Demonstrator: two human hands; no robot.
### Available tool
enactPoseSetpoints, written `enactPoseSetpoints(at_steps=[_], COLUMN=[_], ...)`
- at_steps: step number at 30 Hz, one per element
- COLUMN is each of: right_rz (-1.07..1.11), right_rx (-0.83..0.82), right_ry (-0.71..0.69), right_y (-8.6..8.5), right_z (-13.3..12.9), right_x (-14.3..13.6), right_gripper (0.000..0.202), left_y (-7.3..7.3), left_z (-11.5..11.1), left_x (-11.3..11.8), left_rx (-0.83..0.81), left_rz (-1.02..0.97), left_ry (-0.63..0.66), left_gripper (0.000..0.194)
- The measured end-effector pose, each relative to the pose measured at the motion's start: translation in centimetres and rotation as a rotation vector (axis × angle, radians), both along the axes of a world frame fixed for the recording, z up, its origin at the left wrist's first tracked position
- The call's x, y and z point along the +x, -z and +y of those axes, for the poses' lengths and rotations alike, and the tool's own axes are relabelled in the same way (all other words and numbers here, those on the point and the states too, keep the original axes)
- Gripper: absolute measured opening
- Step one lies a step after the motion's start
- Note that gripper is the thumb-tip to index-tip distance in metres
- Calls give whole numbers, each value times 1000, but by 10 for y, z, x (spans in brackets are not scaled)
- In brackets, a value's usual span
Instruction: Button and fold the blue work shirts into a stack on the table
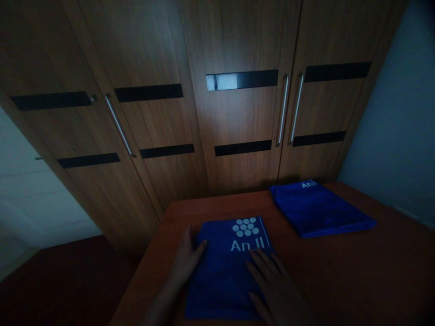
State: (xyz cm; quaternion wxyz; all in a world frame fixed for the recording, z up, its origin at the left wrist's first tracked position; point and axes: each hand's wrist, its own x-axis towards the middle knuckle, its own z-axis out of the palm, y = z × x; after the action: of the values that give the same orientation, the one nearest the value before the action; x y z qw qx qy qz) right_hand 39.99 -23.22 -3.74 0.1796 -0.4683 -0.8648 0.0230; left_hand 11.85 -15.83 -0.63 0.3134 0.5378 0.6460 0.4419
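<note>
A folded blue cloth (220, 276) with a white dotted logo and lettering lies flat on the reddish-brown table (193, 206). At its left edge is my left hand (186, 260), thumb on the fabric and fingers apart from it, holding nothing. My right hand (272, 280) rests palm down with spread fingers on the cloth's right side, fingertips touching the lower part of the lettering. A second folded blue cloth (316, 208), with similar white lettering at its far edge, lies farther back on the right, apart from both hands.
A wooden wardrobe (238, 117) with dark strips and long metal handles stands directly behind the table. On the right is a pale blue-grey wall (394, 145). Dark reddish floor (68, 276) shows at the lower left, below a white surface (41, 199).
</note>
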Motion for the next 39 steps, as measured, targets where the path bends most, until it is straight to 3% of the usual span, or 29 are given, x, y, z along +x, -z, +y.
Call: enactPoseSetpoints(at_steps=[5, 9, 12, 15, 18, 20, 22, 28, 33, 39], right_rz=[9, 80, 226, 490, 700, 661, 546, 543, 586, 778], right_rx=[-38, -127, -226, -380, -462, -476, -508, -571, -538, -552], right_ry=[-46, -53, -23, 29, 271, 471, 540, 476, 423, 353], right_y=[-1, -1, -4, -9, -14, -14, -14, -17, -11, 3], right_z=[-1, -1, -1, 4, 13, 18, 22, 22, 20, 24], right_x=[27, 43, 50, 57, 65, 70, 73, 64, 62, 80], right_gripper=[54, 53, 50, 48, 49, 49, 47, 49, 56, 65], left_y=[-30, -32, -29, -29, -30, -29, -27, -22, -21, -32], left_z=[-26, -38, -43, -51, -58, -60, -60, -59, -54, -43], left_x=[0, 6, 15, 30, 43, 47, 49, 54, 60, 77], left_rx=[-305, -397, -456, -566, -615, -591, -564, -466, -515, -510], left_rz=[-711, -902, -994, -1040, -1012, -971, -921, -813, -932, -1001], left_ry=[72, 102, 222, 340, 373, 364, 338, 277, 266, 224], left_gripper=[86, 70, 54, 50, 52, 52, 52, 54, 54, 56])
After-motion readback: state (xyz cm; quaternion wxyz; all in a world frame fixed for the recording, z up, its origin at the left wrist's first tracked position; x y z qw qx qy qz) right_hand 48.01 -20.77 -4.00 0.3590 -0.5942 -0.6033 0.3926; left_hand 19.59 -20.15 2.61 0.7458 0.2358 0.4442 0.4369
